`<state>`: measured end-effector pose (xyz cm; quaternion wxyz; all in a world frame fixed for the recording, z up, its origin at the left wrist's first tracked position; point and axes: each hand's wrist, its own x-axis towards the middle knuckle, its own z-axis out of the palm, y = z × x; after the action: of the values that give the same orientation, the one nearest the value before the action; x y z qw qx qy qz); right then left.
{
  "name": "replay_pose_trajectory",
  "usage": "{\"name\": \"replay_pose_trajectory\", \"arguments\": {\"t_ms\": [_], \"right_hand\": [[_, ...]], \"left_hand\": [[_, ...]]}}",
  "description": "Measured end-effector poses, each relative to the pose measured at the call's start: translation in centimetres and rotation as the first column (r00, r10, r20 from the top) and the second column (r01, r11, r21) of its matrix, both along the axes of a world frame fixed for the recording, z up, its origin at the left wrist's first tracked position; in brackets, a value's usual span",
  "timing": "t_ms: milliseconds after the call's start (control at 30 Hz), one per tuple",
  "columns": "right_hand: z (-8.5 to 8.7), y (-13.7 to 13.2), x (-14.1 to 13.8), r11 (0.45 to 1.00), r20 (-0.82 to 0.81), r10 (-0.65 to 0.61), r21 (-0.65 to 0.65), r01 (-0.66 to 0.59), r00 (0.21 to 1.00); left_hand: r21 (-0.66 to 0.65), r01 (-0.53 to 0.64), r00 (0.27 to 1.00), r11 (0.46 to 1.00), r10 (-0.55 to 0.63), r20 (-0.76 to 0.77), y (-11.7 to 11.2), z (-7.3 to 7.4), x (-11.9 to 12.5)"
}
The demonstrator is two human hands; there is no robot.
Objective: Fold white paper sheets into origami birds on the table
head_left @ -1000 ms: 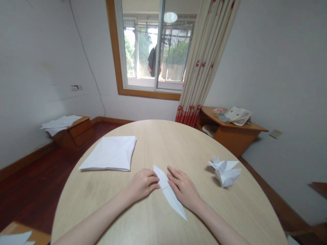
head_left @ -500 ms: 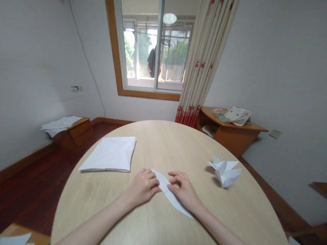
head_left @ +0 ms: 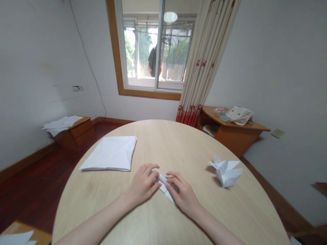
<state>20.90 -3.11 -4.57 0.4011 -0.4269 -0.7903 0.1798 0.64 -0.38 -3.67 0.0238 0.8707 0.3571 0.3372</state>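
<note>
A small white folded paper piece (head_left: 163, 185) lies on the round wooden table (head_left: 163, 146) near its front edge. My left hand (head_left: 143, 183) rests on the paper's left side, fingers curled and pressing it down. My right hand (head_left: 182, 194) lies over the paper's right part, its fingers bent onto the fold. Most of the paper is hidden under the two hands; only a short white stretch shows between them.
A stack of white paper sheets (head_left: 109, 153) lies on the table's left. Finished folded paper figures (head_left: 226, 171) sit at the right. A low wooden cabinet (head_left: 74, 131) stands at the left wall, a wooden side table (head_left: 233, 131) with a bag at the right.
The long pointed paper strip has been folded shorter: its near tip no longer sticks out past my right hand. Both hands have closed in over the piece.
</note>
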Motion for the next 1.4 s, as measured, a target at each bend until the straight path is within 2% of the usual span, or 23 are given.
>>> {"name": "replay_pose_trajectory", "arguments": {"t_ms": [133,367,467,767,1033,1200,1300,1400], "right_hand": [[0.0,0.0,0.1,0.998,-0.009,0.035,0.056,-0.034,0.999],[0.6,-0.1,0.4,0.966,0.082,0.127,0.215,-0.142,0.989],[0.7,-0.2,0.6,0.959,0.105,0.136,0.236,-0.157,0.985],[1.7,-0.3,1.1,0.970,0.119,0.196,0.120,-0.210,0.973],[1.9,-0.1,1.1,0.992,0.058,0.123,0.015,-0.124,0.991],[1.8,0.3,1.2,0.995,0.153,0.066,-0.091,-0.052,0.986],[1.7,0.3,1.2,0.997,0.229,0.021,-0.076,-0.004,0.973],[1.5,0.2,1.2,1.000,0.300,-0.010,0.011,0.007,0.954]], "left_hand": [[-0.031,0.017,0.998,0.999,-0.015,0.059,0.1,-0.1,0.0],[-0.043,0.042,0.999,0.998,-0.042,-0.002,0.1,0.3,0.1],[-0.036,0.056,0.998,0.998,-0.055,0.007,0.0,0.3,0.1],[-0.068,0.088,0.994,0.994,-0.083,0.074,0.1,-0.1,0.1],[-0.009,0.130,0.992,0.991,-0.130,0.002,0.0,0.0,0.1],[0.008,0.130,0.991,0.991,-0.130,-0.012,0.1,-0.1,0.0],[0.024,0.134,0.991,0.991,-0.134,-0.004,0.2,-0.3,-0.1],[0.050,0.152,0.988,0.987,-0.152,0.005,0.3,-0.5,0.0]]}}
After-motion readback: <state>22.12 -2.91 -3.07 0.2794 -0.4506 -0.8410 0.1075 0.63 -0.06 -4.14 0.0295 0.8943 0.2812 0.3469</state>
